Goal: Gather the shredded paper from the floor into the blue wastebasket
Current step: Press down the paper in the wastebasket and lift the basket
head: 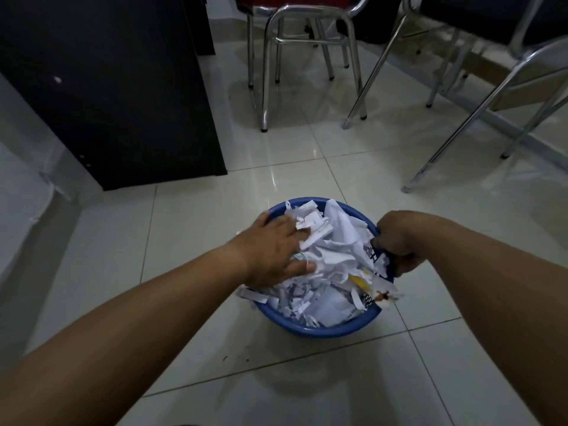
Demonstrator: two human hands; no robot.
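The blue wastebasket [319, 329] stands on the white tiled floor in the lower middle of the head view. White shredded paper [332, 259] fills it and heaps above the rim. My left hand [273, 253] lies palm down on the left side of the heap, fingers spread and pressing on the paper. My right hand [396, 241] grips the basket's right rim, fingers curled over the edge. A few strips hang over the rim at the left and at the right front.
A dark cabinet [116, 96] stands at the back left. A chrome-legged chair [304, 56] is straight behind the basket, and more metal chair and table legs [479, 118] cross the right. Small dark crumbs [233, 359] lie on the tile in front of the basket.
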